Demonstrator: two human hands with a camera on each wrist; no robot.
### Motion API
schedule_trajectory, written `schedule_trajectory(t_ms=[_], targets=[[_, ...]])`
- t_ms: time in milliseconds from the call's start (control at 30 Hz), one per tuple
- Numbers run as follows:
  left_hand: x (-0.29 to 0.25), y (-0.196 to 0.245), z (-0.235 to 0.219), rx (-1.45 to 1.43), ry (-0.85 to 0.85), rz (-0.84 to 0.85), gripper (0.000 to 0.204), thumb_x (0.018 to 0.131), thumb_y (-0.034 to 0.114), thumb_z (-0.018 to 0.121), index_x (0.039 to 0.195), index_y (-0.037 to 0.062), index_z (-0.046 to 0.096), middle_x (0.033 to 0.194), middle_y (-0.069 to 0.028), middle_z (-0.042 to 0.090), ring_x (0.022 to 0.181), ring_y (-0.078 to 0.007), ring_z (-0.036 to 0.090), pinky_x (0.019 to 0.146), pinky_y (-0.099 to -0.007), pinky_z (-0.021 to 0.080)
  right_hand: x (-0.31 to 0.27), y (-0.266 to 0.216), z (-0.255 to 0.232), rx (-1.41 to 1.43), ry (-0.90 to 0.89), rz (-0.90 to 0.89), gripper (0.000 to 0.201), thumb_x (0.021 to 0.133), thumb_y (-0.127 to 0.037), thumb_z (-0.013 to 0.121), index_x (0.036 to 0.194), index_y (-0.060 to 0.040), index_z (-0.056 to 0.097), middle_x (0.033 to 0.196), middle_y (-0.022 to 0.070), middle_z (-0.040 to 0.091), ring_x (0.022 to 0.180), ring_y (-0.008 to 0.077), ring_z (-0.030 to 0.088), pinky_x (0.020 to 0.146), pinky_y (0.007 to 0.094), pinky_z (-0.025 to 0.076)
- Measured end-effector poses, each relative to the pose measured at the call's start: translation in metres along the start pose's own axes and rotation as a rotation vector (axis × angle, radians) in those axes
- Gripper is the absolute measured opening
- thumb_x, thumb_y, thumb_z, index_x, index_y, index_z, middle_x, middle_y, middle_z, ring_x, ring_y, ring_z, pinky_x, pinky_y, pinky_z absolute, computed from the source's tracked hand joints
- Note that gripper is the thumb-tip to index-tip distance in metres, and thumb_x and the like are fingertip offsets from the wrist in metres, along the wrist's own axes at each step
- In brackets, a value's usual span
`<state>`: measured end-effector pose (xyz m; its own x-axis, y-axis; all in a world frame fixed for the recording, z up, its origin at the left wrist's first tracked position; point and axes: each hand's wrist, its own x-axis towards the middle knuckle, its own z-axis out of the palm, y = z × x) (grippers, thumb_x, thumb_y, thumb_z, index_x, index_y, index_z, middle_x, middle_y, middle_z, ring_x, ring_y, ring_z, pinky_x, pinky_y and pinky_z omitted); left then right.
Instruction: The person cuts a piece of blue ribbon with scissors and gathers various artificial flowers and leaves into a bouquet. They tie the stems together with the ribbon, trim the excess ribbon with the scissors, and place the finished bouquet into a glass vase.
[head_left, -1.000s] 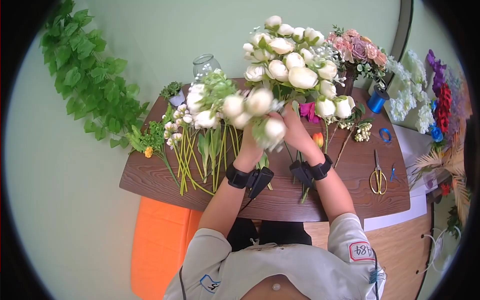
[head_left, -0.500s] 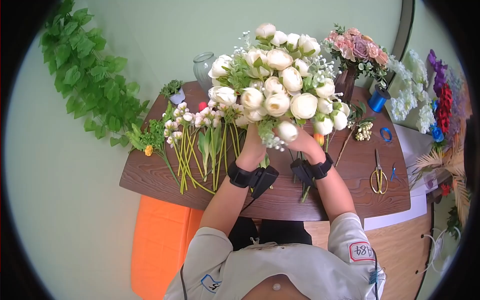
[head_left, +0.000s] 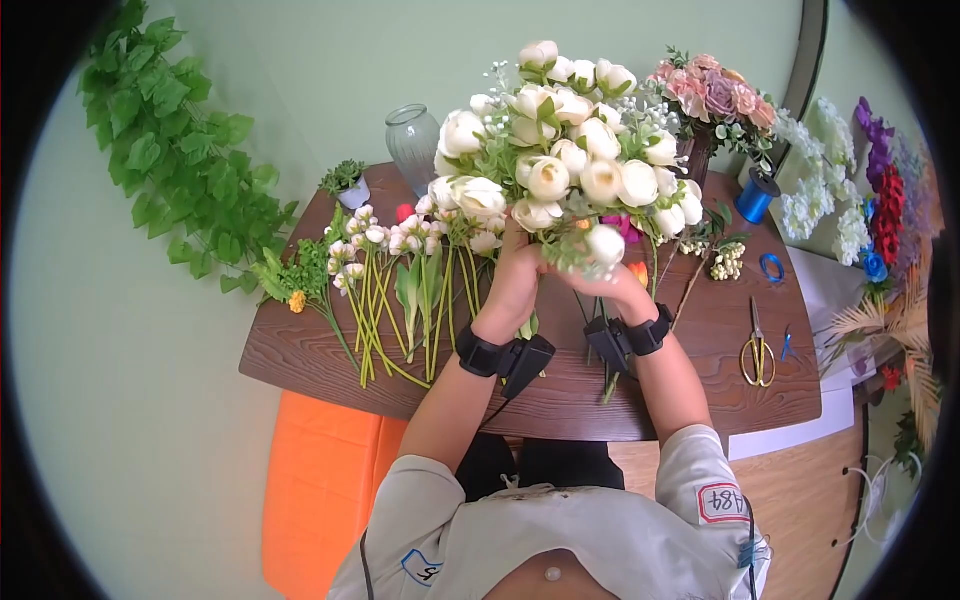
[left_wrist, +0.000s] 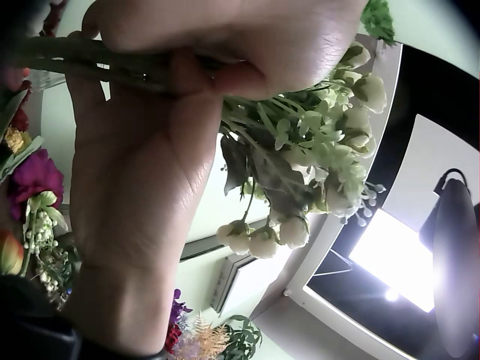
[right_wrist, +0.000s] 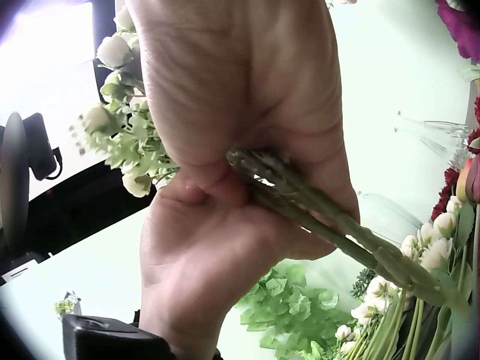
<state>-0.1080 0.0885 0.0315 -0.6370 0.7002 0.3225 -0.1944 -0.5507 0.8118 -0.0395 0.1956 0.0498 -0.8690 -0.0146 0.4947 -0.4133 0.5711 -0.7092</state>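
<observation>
Over the table, a large bouquet of white flowers with small green leaves and white berry sprigs is held up by both hands. In the head view my left hand grips below the blooms, and my right hand closes in beside it. From the left wrist, the green stems pass between the two palms, with the blooms fanning out beyond. The right wrist view shows my right hand and left hand meeting around the stems, their ends pointing down toward the table.
Loose pink-white flowers with long stems lie on the left of the wooden table. A glass vase and a small potted plant stand behind. To the right are scissors, a blue ribbon spool and a vase of pink flowers.
A blurred cluster of white blooms, first to the left of the bouquet, has joined it. The hands came together under it, and the bouquet has since turned and tilted slightly.
</observation>
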Motion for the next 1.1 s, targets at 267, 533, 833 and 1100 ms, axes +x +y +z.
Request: schedule_trajectory(t_ms=[267,533,833,1100], targets=[[-0.005,0.015,-0.012,0.519,0.040,-0.124,0.053,0.075,0.012,0.057,0.118,0.0003,0.028,0.111,-0.0099,0.045,0.098,-0.0205,0.047,0.084,-0.0308,0.037,-0.004,0.021,0.021,-0.056,0.119,-0.032,0.029,0.073,-0.019,0.053,0.088,0.0064,0.049,0.082,0.0242,0.053,0.082,0.0367,0.052,0.069,0.0369,0.042],[-0.003,0.052,-0.021,0.464,-0.057,-0.095,0.046,0.065,-0.004,0.062,0.107,0.0002,0.046,0.101,-0.0071,0.054,0.092,-0.0127,0.051,0.078,-0.0255,0.042,-0.003,0.012,0.028,-0.190,0.080,-0.061,0.030,0.070,-0.013,0.058,0.097,0.0008,0.052,0.094,0.0168,0.055,0.088,0.0254,0.053,0.079,0.0333,0.040],[-0.004,0.059,-0.022,0.438,0.015,-0.175,0.044,0.068,-0.003,0.062,0.109,0.0009,0.046,0.103,-0.0050,0.053,0.091,-0.0127,0.050,0.078,-0.0263,0.042,0.004,0.012,0.033,-0.370,0.183,-0.099,0.016,0.081,-0.015,0.045,0.083,-0.0004,0.051,0.063,0.0159,0.052,0.061,0.0319,0.054,0.054,0.0367,0.041],[0.006,0.017,-0.077,0.520,-0.077,-0.149,0.035,0.078,0.005,0.053,0.111,0.0009,0.043,0.108,-0.0061,0.050,0.093,-0.0125,0.047,0.081,-0.0246,0.038,0.005,0.027,0.033,-0.218,0.236,-0.166,0.024,0.081,-0.016,0.046,0.074,0.0072,0.049,0.070,0.0254,0.051,0.068,0.0392,0.051,0.059,0.0410,0.040]])
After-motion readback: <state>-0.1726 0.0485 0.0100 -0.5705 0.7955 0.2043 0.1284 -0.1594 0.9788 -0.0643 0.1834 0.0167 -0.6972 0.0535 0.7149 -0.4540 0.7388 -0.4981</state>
